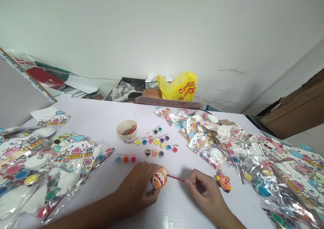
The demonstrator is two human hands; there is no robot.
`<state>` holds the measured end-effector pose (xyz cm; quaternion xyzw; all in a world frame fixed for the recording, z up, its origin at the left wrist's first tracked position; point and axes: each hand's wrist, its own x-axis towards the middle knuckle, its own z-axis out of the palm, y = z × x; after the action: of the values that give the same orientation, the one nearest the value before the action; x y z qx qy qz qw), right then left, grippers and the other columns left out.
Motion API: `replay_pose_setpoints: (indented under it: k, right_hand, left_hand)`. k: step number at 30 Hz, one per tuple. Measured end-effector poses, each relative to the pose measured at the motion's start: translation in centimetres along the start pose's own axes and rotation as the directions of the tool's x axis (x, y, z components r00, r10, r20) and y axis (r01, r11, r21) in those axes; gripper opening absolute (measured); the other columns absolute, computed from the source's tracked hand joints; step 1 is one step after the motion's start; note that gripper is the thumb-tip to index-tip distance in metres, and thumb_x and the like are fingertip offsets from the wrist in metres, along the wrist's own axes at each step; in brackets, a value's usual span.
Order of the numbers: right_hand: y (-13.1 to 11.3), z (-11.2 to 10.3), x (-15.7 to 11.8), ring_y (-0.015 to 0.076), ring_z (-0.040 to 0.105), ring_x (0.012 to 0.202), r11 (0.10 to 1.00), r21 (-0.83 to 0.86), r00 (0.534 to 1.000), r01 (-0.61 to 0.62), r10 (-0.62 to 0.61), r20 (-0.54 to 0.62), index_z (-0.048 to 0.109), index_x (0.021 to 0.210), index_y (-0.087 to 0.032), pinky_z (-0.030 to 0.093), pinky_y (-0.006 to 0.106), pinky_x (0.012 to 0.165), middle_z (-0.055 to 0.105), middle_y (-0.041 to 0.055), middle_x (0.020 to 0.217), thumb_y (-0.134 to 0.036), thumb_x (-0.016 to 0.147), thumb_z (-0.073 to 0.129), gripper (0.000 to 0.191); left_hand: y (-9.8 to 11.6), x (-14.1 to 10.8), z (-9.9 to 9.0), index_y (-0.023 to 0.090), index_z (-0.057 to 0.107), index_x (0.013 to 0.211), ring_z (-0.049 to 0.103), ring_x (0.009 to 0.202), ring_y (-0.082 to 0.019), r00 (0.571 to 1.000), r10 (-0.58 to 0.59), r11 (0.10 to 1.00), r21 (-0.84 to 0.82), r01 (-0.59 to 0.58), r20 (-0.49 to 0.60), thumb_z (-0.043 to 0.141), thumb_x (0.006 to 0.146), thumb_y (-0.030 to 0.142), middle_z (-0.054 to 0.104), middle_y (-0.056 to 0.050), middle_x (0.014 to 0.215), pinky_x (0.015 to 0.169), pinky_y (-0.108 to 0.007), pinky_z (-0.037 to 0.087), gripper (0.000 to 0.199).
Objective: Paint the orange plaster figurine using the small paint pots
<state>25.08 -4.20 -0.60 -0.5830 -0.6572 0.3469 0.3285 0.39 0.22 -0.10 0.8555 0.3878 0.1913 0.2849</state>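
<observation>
Between its thumb and fingers my left hand (pixel 140 186) holds a small orange fish figure (pixel 160 178) with white and red markings, at the lower middle. My right hand (pixel 204 192) pinches a thin red paintbrush (pixel 178 179), whose dark tip points left and lies at the figure's right edge. Several small paint pots (pixel 157 142) in various colours stand in short rows beyond my hands. Behind my left hand is a paper cup (pixel 126 131) holding liquid and red sticks. An orange painted figure (pixel 223 182) with yellow and black parts rests right of my right hand.
Clear packets (pixel 68 181) of white figures, paints and cartoon cards cover the table's left side. More packets (pixel 243 148) spread along the right. Past the white table's (pixel 101 109) far edge are a yellow plastic bag (pixel 181 87) and a crumpled clear bag (pixel 123 91).
</observation>
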Motion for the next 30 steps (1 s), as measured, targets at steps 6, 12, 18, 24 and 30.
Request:
replay_pose_setpoints:
  k: [6, 12, 18, 24, 30]
  right_hand:
    - [0.1, -0.2, 0.1, 0.012, 0.039, 0.056, 1.0, -0.02, 1.0, 0.011, -0.011, -0.015, 0.046, 0.067, -0.02, 0.031, 0.024, 0.052, 0.044, -0.0038, 0.059, -0.037, 0.093, 0.051, 0.031]
    - [-0.1, -0.3, 0.1, 0.012, 0.04, 0.055, 0.998, -0.048, 1.0, 0.028, -0.028, -0.003, 0.046, 0.067, -0.02, 0.032, 0.024, 0.051, 0.044, -0.004, 0.059, -0.036, 0.092, 0.052, 0.03]
    - [-0.1, -0.5, 0.4, 0.0116, 0.039, 0.056, 0.999, -0.015, 0.999, 0.044, -0.044, 0.021, 0.046, 0.066, -0.02, 0.032, 0.024, 0.052, 0.044, -0.0041, 0.059, -0.035, 0.09, 0.053, 0.03]
    - [0.0, -0.9, 0.9, 0.0115, 0.036, 0.055, 0.998, 0.056, 1.0, 0.003, -0.003, -0.004, 0.044, 0.065, -0.021, 0.03, 0.024, 0.051, 0.04, -0.0051, 0.059, -0.045, 0.089, 0.054, 0.036]
    - [-0.5, -1.3, 0.9, 0.0131, 0.038, 0.056, 0.994, 0.109, 0.999, -0.01, 0.015, -0.049, 0.043, 0.068, -0.022, 0.031, 0.026, 0.054, 0.04, -0.0053, 0.058, -0.05, 0.098, 0.039, 0.041]
  left_hand:
    - [-0.3, 0.0, 0.2, 0.024, 0.053, 0.118, 0.056, 0.095, -0.026, 1.0, 0.022, 1.0, -0.007, -0.022, -0.016, 0.056, 0.073, 0.011, 0.064, -0.005, 0.106, 0.087, -0.038, 0.042, 0.047]
    - [-0.6, -0.1, 0.6, 0.023, 0.053, 0.118, 0.057, 0.095, -0.026, 0.998, 0.038, 0.999, 0.016, -0.037, -0.041, 0.057, 0.072, 0.012, 0.064, -0.005, 0.106, 0.087, -0.039, 0.042, 0.047]
    - [-0.4, -0.3, 0.6, 0.021, 0.053, 0.117, 0.055, 0.095, -0.026, 0.997, 0.05, 0.992, 0.12, -0.044, -0.051, 0.056, 0.074, 0.016, 0.064, -0.007, 0.105, 0.088, -0.039, 0.042, 0.043]
    - [0.2, 0.0, -0.2, 0.02, 0.055, 0.111, 0.052, 0.091, -0.026, 0.999, 0.012, 0.984, 0.177, -0.017, 0.032, 0.055, 0.074, 0.016, 0.061, -0.006, 0.099, 0.084, -0.039, 0.042, 0.037]
    - [1.0, -1.9, -4.2, 0.019, 0.047, 0.131, 0.055, 0.082, -0.021, 0.956, -0.25, 0.967, -0.013, 0.255, 0.152, 0.053, 0.087, 0.033, 0.057, -0.003, 0.095, 0.075, -0.033, 0.046, 0.047]
